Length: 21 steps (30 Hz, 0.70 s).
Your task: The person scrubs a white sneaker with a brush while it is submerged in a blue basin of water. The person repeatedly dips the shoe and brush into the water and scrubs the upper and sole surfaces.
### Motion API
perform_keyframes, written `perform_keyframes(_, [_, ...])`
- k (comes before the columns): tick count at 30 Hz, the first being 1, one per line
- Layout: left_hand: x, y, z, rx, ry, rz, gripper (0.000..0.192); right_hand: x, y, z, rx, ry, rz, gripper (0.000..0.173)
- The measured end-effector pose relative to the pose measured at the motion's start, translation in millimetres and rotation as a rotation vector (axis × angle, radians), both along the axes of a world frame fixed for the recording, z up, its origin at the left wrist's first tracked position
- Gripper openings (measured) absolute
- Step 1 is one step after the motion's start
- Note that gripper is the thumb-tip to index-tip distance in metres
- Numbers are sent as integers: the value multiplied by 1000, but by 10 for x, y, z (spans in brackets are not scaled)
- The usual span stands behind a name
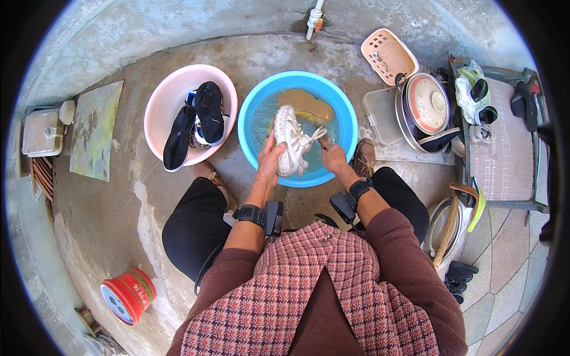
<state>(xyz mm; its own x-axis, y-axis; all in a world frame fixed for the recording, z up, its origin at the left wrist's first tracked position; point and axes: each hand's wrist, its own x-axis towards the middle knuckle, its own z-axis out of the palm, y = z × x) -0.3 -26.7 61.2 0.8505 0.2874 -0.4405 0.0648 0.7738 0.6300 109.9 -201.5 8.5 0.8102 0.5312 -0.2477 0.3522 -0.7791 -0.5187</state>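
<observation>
My left hand [270, 156] grips a white lace-up sneaker [289, 140] by its sole side, above a blue plastic basin [248, 100]. My right hand [334, 156] is closed around a brown handle, apparently of a brush [323, 139], beside the sneaker's laces. Its working end is hard to make out against the laces. Cloudy water [267, 111] fills the lower part of the basin. In it lies another shoe [306, 103], its tan sole facing up and some yellow below it.
Left of the blue basin stands a pink basin [156, 115] with several dark shoes [208, 107]. On the right are a lidded pot [425, 102], a peach plastic basket [387, 55] and a low bench [503, 151] bearing shoes. A red bucket [133, 291] lies at lower left.
</observation>
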Motion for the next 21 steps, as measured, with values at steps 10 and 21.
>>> perform_keyframes(10, [5,86,-231,83,110,159,62,19,194,1008,269,664,-458,30])
perform_keyframes(21, [-21,55,544,645,240,-83,71,-521,406,1513,473,215,-139,28])
